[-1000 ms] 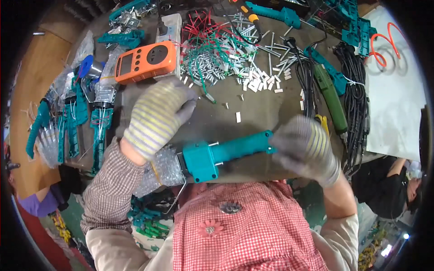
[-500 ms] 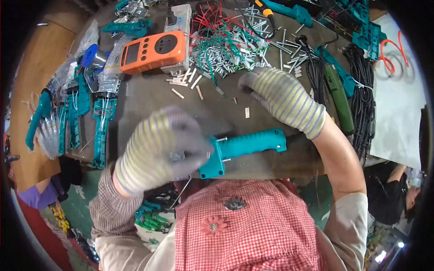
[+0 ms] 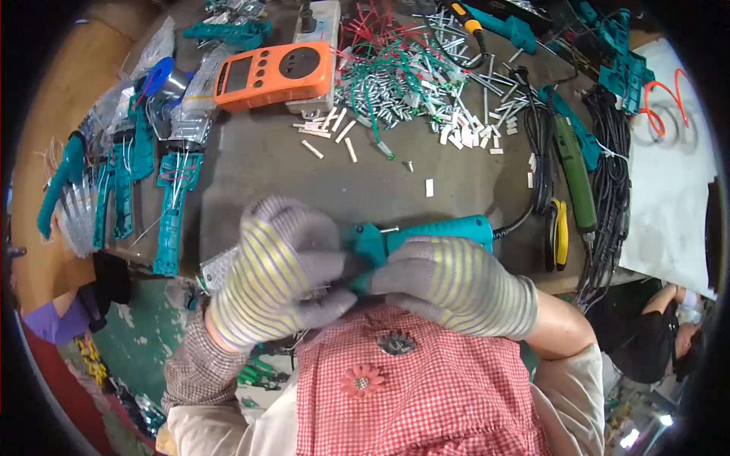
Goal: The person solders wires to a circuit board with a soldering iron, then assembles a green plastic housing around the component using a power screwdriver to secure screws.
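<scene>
My left hand [image 3: 285, 266], in a grey and yellow striped glove, is closed around the flanged left end of a teal power-tool housing [image 3: 445, 227]. The housing lies across the bench edge in front of me, its ribbed handle pointing right. A screw [image 3: 388, 229] sticks out of the upper side of the flange. My right hand [image 3: 456, 285], gloved alike, bends over the flange's lower side with its fingertips pressed together; what they pinch is hidden. Perforated metal [image 3: 219, 267] shows at the left, beyond my left hand. A black cord [image 3: 517, 225] leaves the handle's right end.
An orange meter [image 3: 274, 74] stands at the back. Beside it are heaped screws [image 3: 388, 99], red and green wires and white sleeves [image 3: 464, 133]. Teal housings [image 3: 177, 213] lie left. A green screwdriver [image 3: 574, 175], yellow-handled pliers [image 3: 559, 235] and bundled black cords [image 3: 606, 167] lie right.
My right hand has come from the screw and sleeve pile down to the housing's flange. My left hand stays at the flange's left side. The view has shifted slightly.
</scene>
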Available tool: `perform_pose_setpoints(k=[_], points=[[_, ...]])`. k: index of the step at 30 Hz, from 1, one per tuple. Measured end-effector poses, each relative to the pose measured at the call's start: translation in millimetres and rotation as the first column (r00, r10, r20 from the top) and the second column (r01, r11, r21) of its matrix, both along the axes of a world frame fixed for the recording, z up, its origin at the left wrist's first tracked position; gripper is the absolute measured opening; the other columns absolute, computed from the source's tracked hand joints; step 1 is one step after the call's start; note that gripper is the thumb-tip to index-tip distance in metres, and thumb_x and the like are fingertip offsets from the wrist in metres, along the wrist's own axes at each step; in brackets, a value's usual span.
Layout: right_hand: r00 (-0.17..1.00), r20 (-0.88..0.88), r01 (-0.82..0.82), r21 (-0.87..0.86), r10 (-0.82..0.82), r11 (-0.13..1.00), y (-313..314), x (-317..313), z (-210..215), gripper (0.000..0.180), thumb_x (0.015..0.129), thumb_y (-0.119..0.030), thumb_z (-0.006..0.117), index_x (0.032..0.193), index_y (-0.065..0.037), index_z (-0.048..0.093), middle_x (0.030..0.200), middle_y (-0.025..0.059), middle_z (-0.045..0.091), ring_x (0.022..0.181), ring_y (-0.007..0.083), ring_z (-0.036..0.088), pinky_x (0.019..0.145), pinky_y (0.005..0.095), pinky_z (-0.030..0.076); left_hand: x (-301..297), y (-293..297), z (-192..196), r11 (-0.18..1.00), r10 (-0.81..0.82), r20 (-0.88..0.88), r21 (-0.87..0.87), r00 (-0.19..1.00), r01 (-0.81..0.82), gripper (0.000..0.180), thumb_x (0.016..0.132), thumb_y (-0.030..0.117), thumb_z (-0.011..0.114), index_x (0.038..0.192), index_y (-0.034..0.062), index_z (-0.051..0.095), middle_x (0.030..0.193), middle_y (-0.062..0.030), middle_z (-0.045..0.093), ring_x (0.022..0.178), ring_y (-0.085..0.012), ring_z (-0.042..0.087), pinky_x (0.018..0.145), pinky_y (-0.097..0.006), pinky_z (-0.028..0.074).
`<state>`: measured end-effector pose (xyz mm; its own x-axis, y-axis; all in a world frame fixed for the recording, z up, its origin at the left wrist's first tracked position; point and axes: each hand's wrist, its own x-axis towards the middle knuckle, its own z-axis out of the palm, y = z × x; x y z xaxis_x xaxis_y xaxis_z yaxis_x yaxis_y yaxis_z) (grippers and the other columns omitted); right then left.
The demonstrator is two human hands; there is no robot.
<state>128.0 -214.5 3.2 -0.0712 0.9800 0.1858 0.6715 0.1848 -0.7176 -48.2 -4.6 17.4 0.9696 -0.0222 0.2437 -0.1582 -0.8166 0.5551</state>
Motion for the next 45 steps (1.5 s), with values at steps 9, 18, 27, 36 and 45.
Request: perform_pose_setpoints(k=[9, 18, 27, 36, 45], points=[[0.980, 0.195, -0.064, 0.173, 0.029, 0.983, -9, 4, -4, 0.035, 0.082, -0.019, 0.073, 0.116, -0.009, 0.072, 0.109, 0.0055, 0.071, 0.089, 0.0246, 0.069, 0.074, 0.0421, 0.060, 126, 12, -43, 0.944, -0.099, 0.087, 0.324, 0.991, 0.066, 0.014, 0.081, 0.018, 0.079, 0.094, 0.0137, 0.079, 0.099, -0.0047, 0.071, 0.104, -0.0306, 0.068, 0.091, -0.045, 0.056], [0.156, 0.713, 0.879, 0.216, -0.684, 0.426, -153, 172, -16, 0.065, 0.089, -0.017, 0.085, 0.150, -0.012, 0.064, 0.118, 0.0218, 0.071, 0.108, 0.0431, 0.069, 0.096, 0.0503, 0.056, 141, -20, -42, 0.961, -0.274, 0.210, 0.093, 0.939, 0.260, 0.023, 0.087, 0.016, 0.076, 0.106, 0.0084, 0.067, 0.104, -0.0112, 0.067, 0.093, -0.0337, 0.069, 0.076, -0.044, 0.056], [0.370, 0.440, 0.902, 0.041, -0.818, 0.430, -173, 176, -20, 0.071, 0.094, -0.020, 0.080, 0.160, -0.012, 0.054, 0.128, 0.0236, 0.072, 0.110, 0.0368, 0.072, 0.101, 0.0435, 0.055, 136, -53, -33, 0.927, -0.374, 0.144, 0.061, 0.916, 0.369, 0.030, 0.090, 0.018, 0.076, 0.119, 0.0109, 0.071, 0.112, -0.0100, 0.070, 0.101, -0.0337, 0.070, 0.087, -0.045, 0.057], [0.260, -0.962, 0.642, 0.238, 0.084, 0.729, -63, 78, 36, 0.092, 0.100, -0.050, 0.075, 0.161, 0.006, 0.034, 0.093, 0.0086, 0.063, 0.078, 0.0179, 0.064, 0.064, 0.0347, 0.056, 112, -71, -23, 0.984, -0.103, -0.292, 0.111, 0.951, 0.141, 0.052, 0.085, 0.029, 0.081, 0.133, 0.0118, 0.072, 0.116, -0.0145, 0.072, 0.101, -0.0398, 0.072, 0.084, -0.052, 0.057], [0.593, -0.769, 0.655, 0.290, -0.237, 0.698, -28, 46, 17, 0.096, 0.097, -0.060, 0.077, 0.156, 0.004, 0.038, 0.080, 0.0107, 0.066, 0.059, 0.0254, 0.065, 0.054, 0.0387, 0.059, 103, -70, -31, 0.987, -0.133, -0.201, 0.063, 0.970, 0.149, 0.045, 0.084, 0.031, 0.080, 0.122, 0.0077, 0.075, 0.109, -0.0153, 0.070, 0.099, -0.0401, 0.071, 0.085, -0.051, 0.057]])
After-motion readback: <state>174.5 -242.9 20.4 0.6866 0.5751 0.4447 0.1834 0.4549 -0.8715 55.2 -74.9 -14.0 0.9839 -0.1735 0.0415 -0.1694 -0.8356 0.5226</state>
